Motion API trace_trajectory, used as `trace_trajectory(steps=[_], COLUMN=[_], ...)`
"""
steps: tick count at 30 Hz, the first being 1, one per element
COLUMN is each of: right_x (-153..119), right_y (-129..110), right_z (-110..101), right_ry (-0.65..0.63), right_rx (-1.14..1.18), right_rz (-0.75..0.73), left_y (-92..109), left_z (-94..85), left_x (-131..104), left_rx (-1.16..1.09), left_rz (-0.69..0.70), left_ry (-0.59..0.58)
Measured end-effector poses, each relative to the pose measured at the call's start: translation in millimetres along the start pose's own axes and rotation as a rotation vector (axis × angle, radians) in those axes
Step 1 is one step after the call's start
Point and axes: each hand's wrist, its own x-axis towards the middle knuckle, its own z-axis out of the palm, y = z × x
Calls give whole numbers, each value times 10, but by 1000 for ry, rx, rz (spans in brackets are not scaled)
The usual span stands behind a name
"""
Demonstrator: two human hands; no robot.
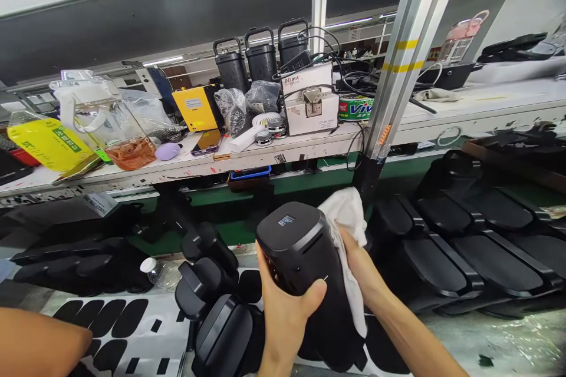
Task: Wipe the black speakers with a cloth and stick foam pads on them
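Observation:
My left hand [285, 312] grips a black plastic housing [340, 312] from its near left side, thumb across its face. The housing is tall with rounded corners, tilted above the bench, and a small printed label [286, 221] sits on its upturned end. A white cloth [347, 212] is bunched in my right hand [356, 259], which presses it along the right side of the housing. Most of the right hand's fingers are hidden behind the cloth and housing. Close to my left hand stand several similar black units [225, 330].
Rows of black units [473, 259] fill the right side. At lower left, a sheet of black pads [128, 318] lies near another person's arm [39, 339]. The shelf [177, 171] ahead carries a jug [128, 135], a yellow box [197, 107] and a white box [309, 106]; a metal post [404, 53] rises beside them.

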Motion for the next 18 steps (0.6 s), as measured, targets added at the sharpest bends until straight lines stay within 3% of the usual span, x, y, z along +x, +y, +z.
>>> trace_trajectory(steps=[2,4,6,9,12,15,18], right_x=[-116,-231,-310,-356,-393,-507,-659], right_y=[29,24,29,144,393,630,713], right_z=[-18,-35,-58,-146,-311,-466,-512], right_ry=[65,154,191,136,98,145,174], right_rx=[287,499,494,344,283,294,344], right_rz=[309,491,459,422,538,661,741], left_y=[-24,-44,-61,-85,-90,-60,-15], left_z=[-13,-27,-39,-62,-104,-150,-161], left_x=[36,75,104,121,124,133,150], left_rx=[-88,-175,-231,-267,-300,-328,-325], left_rz=[-25,-64,-105,-141,-174,-206,-195], left_ry=[-31,-68,-100,-93,-51,-1,26])
